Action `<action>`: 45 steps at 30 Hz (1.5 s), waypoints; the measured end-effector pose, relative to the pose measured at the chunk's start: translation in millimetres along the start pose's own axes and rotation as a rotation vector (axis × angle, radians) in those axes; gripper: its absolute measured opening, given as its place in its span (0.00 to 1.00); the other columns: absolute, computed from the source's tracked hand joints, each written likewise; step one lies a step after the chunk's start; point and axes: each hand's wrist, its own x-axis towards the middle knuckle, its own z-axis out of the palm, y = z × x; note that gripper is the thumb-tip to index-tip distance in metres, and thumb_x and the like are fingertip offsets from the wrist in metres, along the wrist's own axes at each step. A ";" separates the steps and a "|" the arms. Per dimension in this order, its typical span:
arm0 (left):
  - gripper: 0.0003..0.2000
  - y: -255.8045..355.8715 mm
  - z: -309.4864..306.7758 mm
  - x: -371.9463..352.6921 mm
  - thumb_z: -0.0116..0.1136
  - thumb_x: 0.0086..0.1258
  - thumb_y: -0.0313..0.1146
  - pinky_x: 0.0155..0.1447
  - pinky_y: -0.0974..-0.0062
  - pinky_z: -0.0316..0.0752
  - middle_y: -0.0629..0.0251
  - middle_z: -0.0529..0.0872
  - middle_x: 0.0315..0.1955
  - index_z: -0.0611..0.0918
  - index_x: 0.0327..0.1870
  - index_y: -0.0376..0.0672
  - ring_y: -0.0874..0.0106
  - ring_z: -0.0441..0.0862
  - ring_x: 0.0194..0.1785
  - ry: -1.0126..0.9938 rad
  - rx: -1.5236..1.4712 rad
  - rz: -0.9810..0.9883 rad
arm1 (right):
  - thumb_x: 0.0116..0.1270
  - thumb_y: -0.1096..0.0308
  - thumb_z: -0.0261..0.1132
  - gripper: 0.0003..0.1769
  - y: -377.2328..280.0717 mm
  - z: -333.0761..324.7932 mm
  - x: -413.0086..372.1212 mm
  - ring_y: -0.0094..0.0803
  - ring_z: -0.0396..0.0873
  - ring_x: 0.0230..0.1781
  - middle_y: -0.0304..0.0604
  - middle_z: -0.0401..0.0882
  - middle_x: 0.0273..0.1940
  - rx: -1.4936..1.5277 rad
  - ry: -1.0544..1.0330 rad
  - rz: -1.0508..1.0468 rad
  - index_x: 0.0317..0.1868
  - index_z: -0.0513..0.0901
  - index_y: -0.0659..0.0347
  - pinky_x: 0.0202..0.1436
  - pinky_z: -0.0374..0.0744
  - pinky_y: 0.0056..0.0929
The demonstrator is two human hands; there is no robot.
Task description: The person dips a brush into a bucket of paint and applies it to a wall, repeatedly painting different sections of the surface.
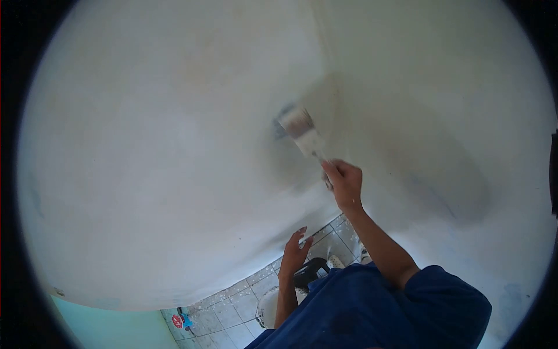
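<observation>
My right hand (347, 181) is closed around the handle of a wide paintbrush (300, 130). Its pale, paint-coated head points up and left, at or very near the whitish wall (174, 151); whether the bristles touch cannot be made out. A small dark patch shows on the wall just behind the bristles, and some of it is hidden by them. Lower down, my left hand (295, 254) hangs near the foot of the wall with its fingers apart and nothing in it.
Paint spots dot the grey floor tiles (229, 311). A white bucket (267, 306) stands by my left forearm, with a black object (311, 272) beside it. A blue and red item (181, 321) lies near a light green wall (110, 326). Two wall faces meet right of the brush.
</observation>
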 end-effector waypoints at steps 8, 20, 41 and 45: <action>0.22 16.2 -5.5 -6.0 0.57 0.68 0.39 0.61 0.66 0.69 0.50 0.78 0.55 0.73 0.59 0.36 0.57 0.76 0.59 0.034 -0.059 0.041 | 0.64 0.67 0.65 0.15 28.7 -2.9 -27.2 0.15 0.62 0.12 0.32 0.69 0.15 -0.103 -0.042 0.218 0.20 0.78 0.64 0.15 0.59 0.18; 0.23 10.3 -4.8 -3.9 0.57 0.68 0.40 0.60 0.65 0.70 0.50 0.77 0.56 0.73 0.60 0.37 0.57 0.76 0.59 0.027 -0.027 0.044 | 0.64 0.67 0.64 0.14 28.8 5.5 -6.2 0.15 0.64 0.13 0.32 0.70 0.15 -0.266 -0.074 -0.055 0.23 0.80 0.67 0.16 0.62 0.19; 0.22 -5.5 8.4 2.1 0.58 0.68 0.39 0.60 0.66 0.70 0.50 0.78 0.54 0.73 0.59 0.36 0.57 0.77 0.57 0.071 -0.009 -0.015 | 0.63 0.66 0.66 0.12 42.5 -77.8 -17.9 0.14 0.65 0.15 0.32 0.73 0.18 -0.039 0.038 0.147 0.28 0.82 0.67 0.17 0.62 0.16; 0.22 -6.4 5.8 3.9 0.58 0.67 0.38 0.61 0.66 0.69 0.50 0.78 0.55 0.73 0.59 0.36 0.57 0.76 0.58 0.066 -0.003 0.056 | 0.64 0.69 0.64 0.09 -15.6 -12.3 -10.8 0.15 0.65 0.16 0.31 0.71 0.19 0.039 -0.029 0.072 0.31 0.81 0.67 0.17 0.59 0.15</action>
